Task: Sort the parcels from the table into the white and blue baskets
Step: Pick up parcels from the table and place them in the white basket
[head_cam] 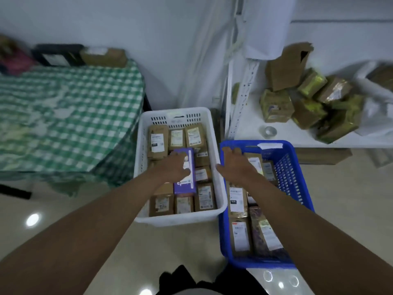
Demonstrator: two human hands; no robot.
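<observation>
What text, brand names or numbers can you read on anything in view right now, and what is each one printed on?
None can be read.
White shipping labels on the brown parcels in the white basket: printed, but too blurred.
Label on the purple parcel under the left hand: blurred.
Labels on the parcels in the blue basket by the right hand: blurred.
Yellow-taped boxes on the white table: markings unreadable.

White basket (219, 201) on the floor, packed with brown labelled parcels (161, 204), one purple parcel (191, 184) lying on top, blue basket (297, 179) touching its right side, holding flat brown parcels
</observation>
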